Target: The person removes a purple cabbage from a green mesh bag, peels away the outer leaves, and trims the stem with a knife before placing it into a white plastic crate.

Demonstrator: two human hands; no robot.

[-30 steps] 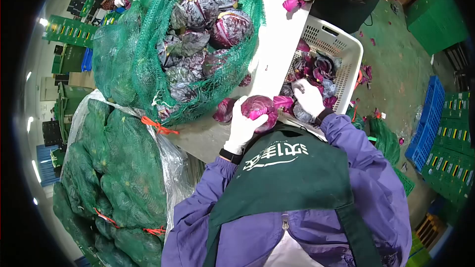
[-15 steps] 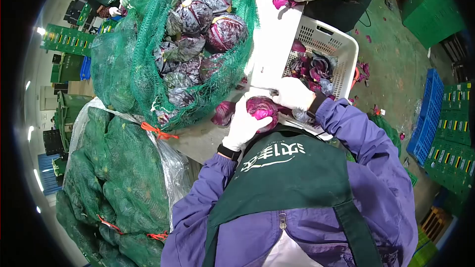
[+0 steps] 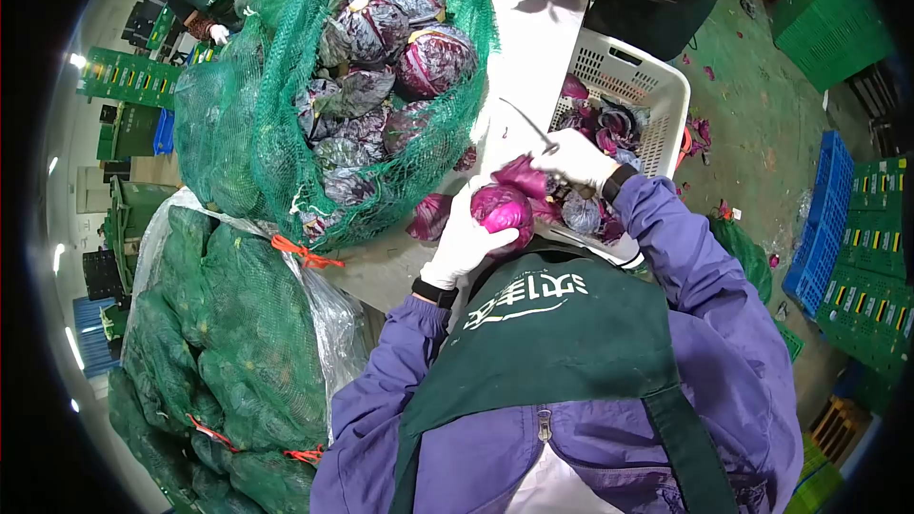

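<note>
At the near edge of the table (image 3: 529, 62), your left hand (image 3: 466, 243) wraps closed round the red cabbage (image 3: 505, 211). It looks dense, heavy and waxy-smooth, so cup it from underneath; the outer leaves will snap. Your right hand (image 3: 576, 160) is clenched on the knife (image 3: 526, 124). Half a second ago that hand pressed against the head; now it is lifted toward the white crate (image 3: 666, 86), with a loosened leaf (image 3: 522, 174) peeling away.
</note>
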